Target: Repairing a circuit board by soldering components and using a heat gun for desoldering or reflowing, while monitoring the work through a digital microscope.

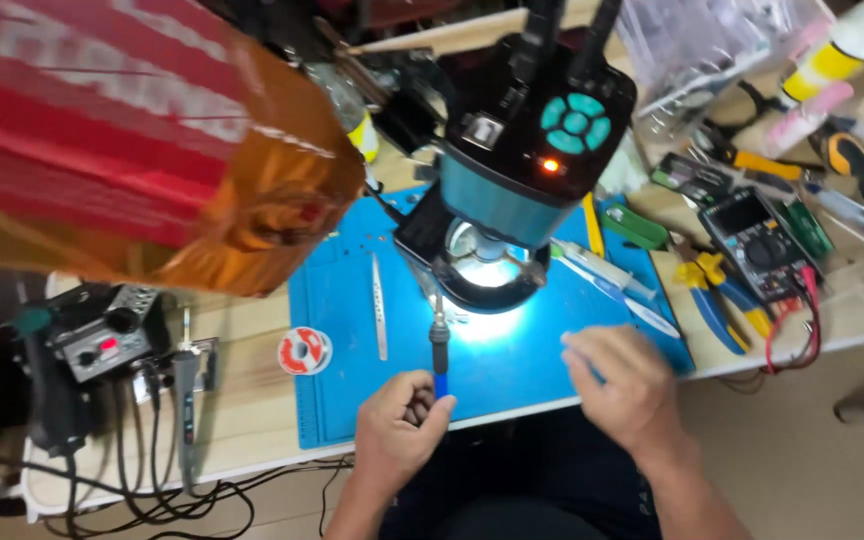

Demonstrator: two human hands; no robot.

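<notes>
My left hand (400, 425) grips a soldering iron (439, 352) by its blue and black handle, tip pointing up toward the bright lit spot under the microscope (527, 150). My right hand (620, 383) rests on the blue work mat (342, 300) at the front right, fingers curled; a bit of blue shows under them, and I cannot tell whether it holds anything. The ring light (487, 270) hides what lies beneath the lens.
Metal tweezers (379, 320) and a red solder spool (304, 351) lie left of the light. A soldering station (102, 335) stands at far left. A multimeter (760, 245), pliers (712, 295) and screwdrivers crowd the right. An orange-red bag (132, 140) hangs at top left.
</notes>
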